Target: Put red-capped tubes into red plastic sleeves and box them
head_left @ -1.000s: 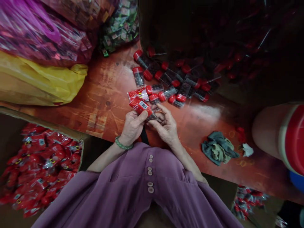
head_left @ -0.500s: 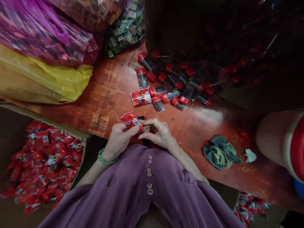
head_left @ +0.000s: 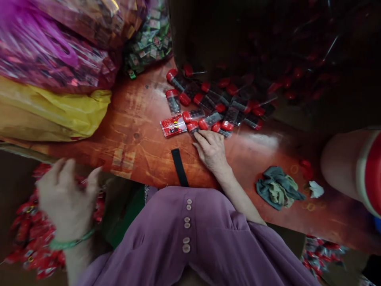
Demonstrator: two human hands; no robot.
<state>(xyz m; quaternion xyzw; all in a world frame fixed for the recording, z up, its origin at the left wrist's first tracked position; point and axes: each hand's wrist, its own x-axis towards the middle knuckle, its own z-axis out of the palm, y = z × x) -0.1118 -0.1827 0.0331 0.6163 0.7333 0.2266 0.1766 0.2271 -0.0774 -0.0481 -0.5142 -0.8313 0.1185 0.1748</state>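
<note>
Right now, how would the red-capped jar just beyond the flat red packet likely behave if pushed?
The red-capped jar may roll or slide, since its sides look rounded. Its clear, glossy wall suggests a stiff but slippery surface. The dark contents showing through probably add some weight.

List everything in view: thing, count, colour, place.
Table: one, orange, centre
Capped containers: many, red caps, dark contents, table's far side
Printed packet: one, mainly red, left of front containers
Strap: one, black, table's near edge
Cloth bundle: one, green and beige, table right
Scrap: one, white, right of cloth
Bands: several, yellowish, near cloth
Tub: one, pale and red, right edge
Yellow bag: one, yellow, left
Filled bags: two, purple and orange, upper left
Green pieces: many, green, top left
Red packets: many, red, lower left
Mixed packets: many, red and clear, lower right
Garment: one, purple, bottom centre
Bracelet: one, green, left wrist
Left grip: one, blurred, above red packets
Right grip: one, at nearest containers
</note>
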